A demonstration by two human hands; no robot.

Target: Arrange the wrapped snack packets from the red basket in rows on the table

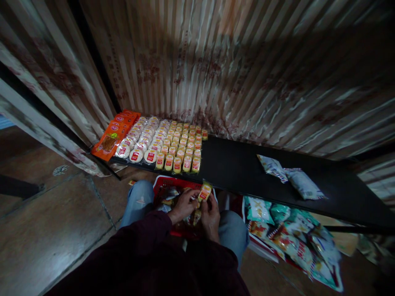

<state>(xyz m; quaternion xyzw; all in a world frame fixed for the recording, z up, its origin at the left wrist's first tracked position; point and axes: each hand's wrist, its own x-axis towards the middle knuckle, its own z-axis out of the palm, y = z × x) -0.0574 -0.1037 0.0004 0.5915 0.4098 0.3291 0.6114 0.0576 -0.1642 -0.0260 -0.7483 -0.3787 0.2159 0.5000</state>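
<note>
Small yellow packet (pixel 205 191) pinched in left hand (pixel 184 204) fingertips, just below shelf (pixel 234 164) front edge, above red basket (pixel 162 185). Right hand (pixel 210 217) closed on more packets — count unclear. Risk of a drop — thin pinch, slippery wrapper.

**Tight on the left, roomy in the middle**

Left end of the black shelf (pixel 234 164) packed edge to edge with snack packets (pixel 163 142), no gap to slip through. Bare stretch mid-shelf, wide open. Two bags (pixel 290 174) further right. Corrugated wall (pixel 247 74) close behind, red basket (pixel 168 185) crowding below.
</note>
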